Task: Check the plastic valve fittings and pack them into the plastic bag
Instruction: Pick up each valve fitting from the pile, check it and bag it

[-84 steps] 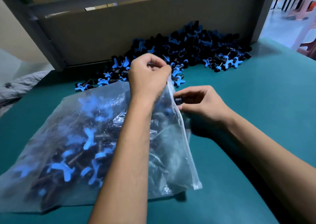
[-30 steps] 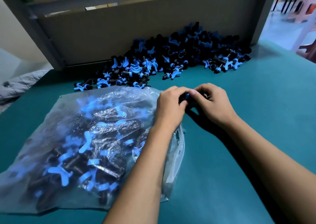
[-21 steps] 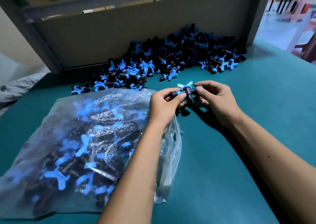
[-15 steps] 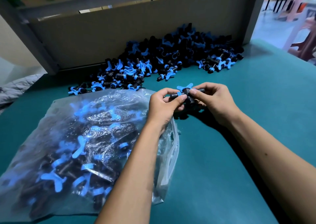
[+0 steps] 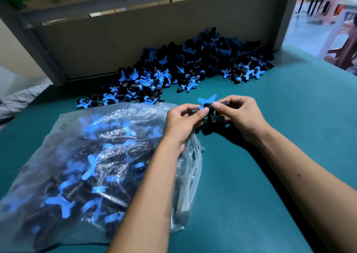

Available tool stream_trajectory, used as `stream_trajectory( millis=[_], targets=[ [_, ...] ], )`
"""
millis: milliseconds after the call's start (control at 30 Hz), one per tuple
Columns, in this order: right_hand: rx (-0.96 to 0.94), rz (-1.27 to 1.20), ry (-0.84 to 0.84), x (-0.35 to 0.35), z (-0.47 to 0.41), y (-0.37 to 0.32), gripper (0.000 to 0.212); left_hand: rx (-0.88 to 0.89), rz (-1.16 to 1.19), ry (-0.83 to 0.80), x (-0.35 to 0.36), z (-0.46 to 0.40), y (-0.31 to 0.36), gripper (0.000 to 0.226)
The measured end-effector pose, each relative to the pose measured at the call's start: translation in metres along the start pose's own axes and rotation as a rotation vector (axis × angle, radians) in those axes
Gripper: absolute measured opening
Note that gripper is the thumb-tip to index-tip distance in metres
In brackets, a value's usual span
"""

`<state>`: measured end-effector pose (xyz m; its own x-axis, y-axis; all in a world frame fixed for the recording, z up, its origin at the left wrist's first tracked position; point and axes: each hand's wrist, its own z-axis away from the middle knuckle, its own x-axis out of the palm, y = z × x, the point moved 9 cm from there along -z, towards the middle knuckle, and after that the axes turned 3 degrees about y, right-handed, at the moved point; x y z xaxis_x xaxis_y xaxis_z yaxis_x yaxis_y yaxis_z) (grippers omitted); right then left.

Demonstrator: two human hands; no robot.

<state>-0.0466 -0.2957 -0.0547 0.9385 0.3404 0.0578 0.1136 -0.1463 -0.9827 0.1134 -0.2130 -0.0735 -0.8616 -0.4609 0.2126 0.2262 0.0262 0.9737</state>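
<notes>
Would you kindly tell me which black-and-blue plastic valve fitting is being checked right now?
The black valve fitting with the blue handle, pinched between the left hand and right hand, above the table.

A black valve fitting point(image 5: 209, 107) with a blue winged handle is held above the desk, right of the clear plastic bag point(image 5: 92, 156) lying full of fittings; a loose pile of fittings point(image 5: 183, 67) lies far behind.

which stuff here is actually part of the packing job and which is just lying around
Part of the job:
- valve fitting held by the left hand and right hand
- plastic bag, partly filled
- pile of loose fittings

Just lying about:
- grey cloth at the table's left edge
- plastic stools beyond the bench
</notes>
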Motion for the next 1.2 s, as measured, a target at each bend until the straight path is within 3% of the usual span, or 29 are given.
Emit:
stream_trajectory(
  millis=[167,400,500,567,633,700,767,867,967,1033,1200],
  targets=[
    [-0.013,0.029,-0.065,0.006,0.000,-0.001,0.025,-0.018,-0.029,-0.017,0.001,0.001,-0.001,0.013],
    [-0.006,-0.106,0.199,-0.022,-0.005,0.007,0.017,-0.003,0.071,0.135,-0.013,-0.001,0.004,0.012],
    [-0.118,0.058,0.212,-0.016,-0.002,-0.001,0.023,-0.006,0.126,0.231,-0.019,0.000,0.002,0.016],
    [-0.201,0.202,0.092,0.001,0.002,-0.009,0.029,-0.001,0.137,0.281,-0.022,0.001,0.002,0.019],
    [-0.287,0.371,-0.004,0.016,0.008,-0.015,0.036,0.014,0.134,0.285,-0.019,0.002,0.003,0.022],
    [-0.365,0.451,0.013,0.019,0.011,-0.021,0.033,0.052,0.088,0.260,-0.012,0.004,0.008,0.025],
    [-0.320,0.376,0.056,0.014,0.009,-0.019,0.022,0.130,-0.038,0.237,-0.006,0.007,0.019,0.029],
    [-0.010,-0.053,0.080,0.001,0.002,0.001,0.008,0.270,-0.456,0.282,-0.005,0.011,0.042,0.046],
    [0.204,-0.383,0.089,-0.008,-0.001,0.013,0.022,0.295,-1.072,0.370,-0.011,0.012,0.059,0.040],
    [0.282,-0.513,0.130,-0.013,-0.001,0.018,0.027,0.213,-1.318,0.349,-0.013,0.009,0.055,0.039],
    [0.349,-0.656,0.152,-0.013,0.000,0.021,0.026,0.124,-1.403,0.302,-0.019,0.007,0.051,0.024]
  ],
)
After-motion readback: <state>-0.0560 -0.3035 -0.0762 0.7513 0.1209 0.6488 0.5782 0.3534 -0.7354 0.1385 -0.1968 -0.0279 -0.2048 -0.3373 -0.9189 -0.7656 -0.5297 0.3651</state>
